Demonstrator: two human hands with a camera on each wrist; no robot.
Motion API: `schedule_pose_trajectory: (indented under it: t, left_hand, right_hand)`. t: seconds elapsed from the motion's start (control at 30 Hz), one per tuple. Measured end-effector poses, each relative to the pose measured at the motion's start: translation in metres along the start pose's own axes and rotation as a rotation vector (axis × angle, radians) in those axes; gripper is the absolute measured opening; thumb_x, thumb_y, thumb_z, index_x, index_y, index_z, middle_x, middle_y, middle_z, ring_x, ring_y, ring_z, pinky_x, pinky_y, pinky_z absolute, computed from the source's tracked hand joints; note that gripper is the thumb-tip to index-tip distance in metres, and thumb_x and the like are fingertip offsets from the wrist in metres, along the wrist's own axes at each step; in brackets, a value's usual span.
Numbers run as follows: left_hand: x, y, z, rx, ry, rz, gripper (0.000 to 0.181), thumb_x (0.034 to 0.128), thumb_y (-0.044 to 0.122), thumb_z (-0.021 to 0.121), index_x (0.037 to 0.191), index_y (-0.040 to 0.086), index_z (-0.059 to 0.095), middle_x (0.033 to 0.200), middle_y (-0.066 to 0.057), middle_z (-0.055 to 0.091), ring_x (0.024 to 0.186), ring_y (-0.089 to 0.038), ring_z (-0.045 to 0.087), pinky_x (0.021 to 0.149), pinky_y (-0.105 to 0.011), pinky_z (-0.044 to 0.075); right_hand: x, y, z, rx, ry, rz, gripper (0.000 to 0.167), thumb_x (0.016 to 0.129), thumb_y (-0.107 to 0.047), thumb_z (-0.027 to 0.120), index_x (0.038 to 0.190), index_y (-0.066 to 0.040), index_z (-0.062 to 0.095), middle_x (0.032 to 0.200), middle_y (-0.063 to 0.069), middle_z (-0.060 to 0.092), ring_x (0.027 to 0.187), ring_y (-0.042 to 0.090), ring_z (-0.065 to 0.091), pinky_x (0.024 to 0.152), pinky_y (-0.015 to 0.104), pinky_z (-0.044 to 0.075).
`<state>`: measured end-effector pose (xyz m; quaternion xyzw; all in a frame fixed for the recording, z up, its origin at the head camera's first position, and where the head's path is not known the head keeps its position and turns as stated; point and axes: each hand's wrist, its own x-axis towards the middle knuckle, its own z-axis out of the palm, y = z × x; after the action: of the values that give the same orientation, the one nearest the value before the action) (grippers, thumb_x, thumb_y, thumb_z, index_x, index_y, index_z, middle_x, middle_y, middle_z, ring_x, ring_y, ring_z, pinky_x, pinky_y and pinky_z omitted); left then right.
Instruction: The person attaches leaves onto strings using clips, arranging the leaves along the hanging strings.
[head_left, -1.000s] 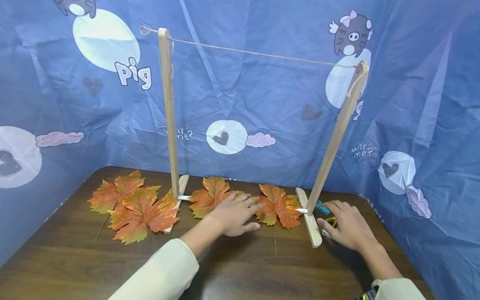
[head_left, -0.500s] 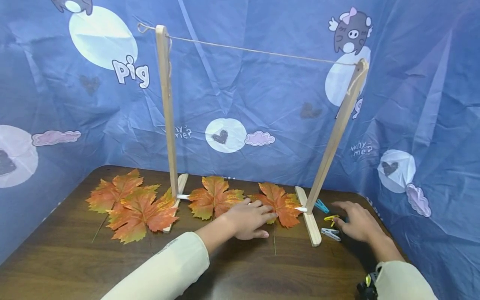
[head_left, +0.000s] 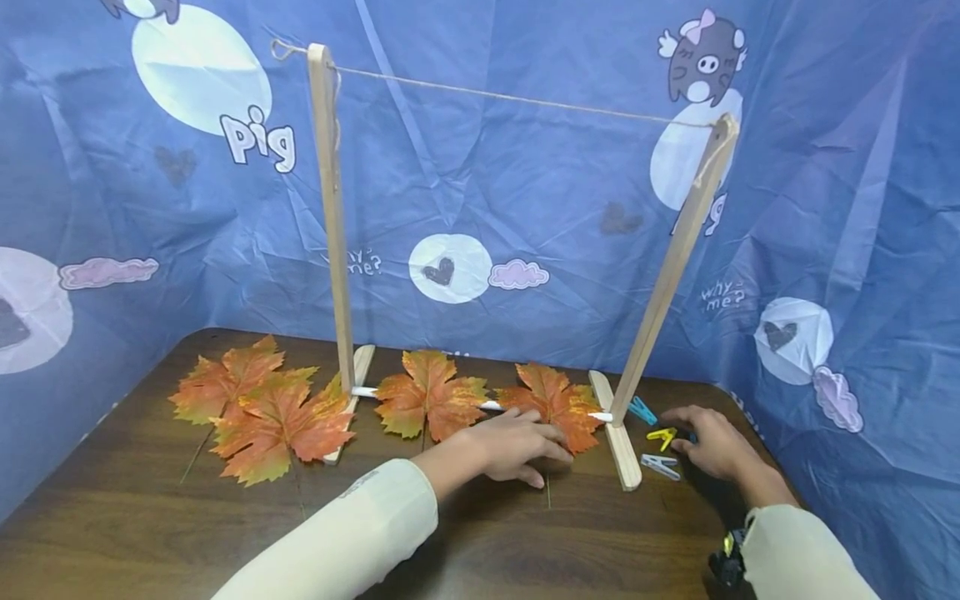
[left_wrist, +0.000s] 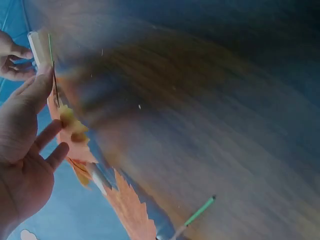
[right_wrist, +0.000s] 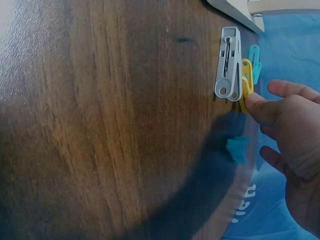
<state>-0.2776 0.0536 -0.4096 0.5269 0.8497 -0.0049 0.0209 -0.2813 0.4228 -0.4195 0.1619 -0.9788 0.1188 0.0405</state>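
Note:
My left hand [head_left: 521,450] lies low over the near edge of an orange maple leaf [head_left: 551,400], its fingers loosely bent. In the left wrist view the fingers [left_wrist: 56,131] are beside that leaf and its thin stem; I cannot tell whether they touch. My right hand [head_left: 712,442] hovers by several clothespins, fingers spread. A yellow clothespin [right_wrist: 247,75] is closest to the thumb, possibly touched by its tip. Beside it lie a grey clothespin [right_wrist: 228,65] and a blue clothespin [right_wrist: 255,62]. Another blue clothespin [right_wrist: 237,149], partly seen, sits below the hand.
A wooden frame of two posts [head_left: 333,225] carries a string [head_left: 495,93] across its top. A white rod [head_left: 365,392] joins its feet. More maple leaves [head_left: 427,396] lie at the middle and left of the brown table [head_left: 135,517]. A blue printed cloth [head_left: 480,183] stands behind.
My left hand has moved right, from between the two middle leaves to the right leaf. My right hand has drawn slightly right, uncovering the clothespins. The view has shifted a little.

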Motion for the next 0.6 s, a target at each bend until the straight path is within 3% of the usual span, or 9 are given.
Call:
schedule_pose_trajectory:
  t: [0.1, 0.33, 0.6]
  left_hand:
    - [0.002, 0.001, 0.001, -0.026, -0.009, -0.001, 0.054, 0.095, 0.043, 0.069, 0.147, 0.036, 0.056, 0.154, 0.012, 0.047, 0.128, -0.014, 0.047, 0.104, -0.035, 0.042]
    - [0.007, -0.003, 0.007, -0.125, -0.007, -0.002, 0.044, 0.0964, 0.032, 0.071, 0.14, 0.029, 0.064, 0.148, 0.007, 0.055, 0.135, -0.014, 0.05, 0.113, -0.036, 0.04]
    - [0.012, -0.007, 0.009, -0.218, 0.019, 0.019, 0.03, 0.0958, 0.025, 0.073, 0.125, 0.022, 0.075, 0.126, 0.011, 0.069, 0.12, -0.005, 0.061, 0.102, -0.021, 0.046]
  right_hand:
    - [0.001, 0.0, 0.001, 0.014, -0.029, -0.009, 0.034, 0.082, 0.003, 0.077, 0.116, -0.001, 0.073, 0.116, 0.02, 0.071, 0.109, 0.045, 0.065, 0.092, 0.062, 0.049]
    - [0.005, 0.0, 0.001, 0.002, -0.089, -0.009, 0.033, 0.082, 0.001, 0.079, 0.115, -0.002, 0.074, 0.115, 0.022, 0.072, 0.11, 0.048, 0.064, 0.093, 0.064, 0.048]
    - [0.007, 0.002, 0.006, 0.019, -0.116, 0.037, 0.031, 0.084, 0.001, 0.077, 0.115, -0.002, 0.075, 0.115, 0.023, 0.071, 0.112, 0.048, 0.063, 0.095, 0.064, 0.047]
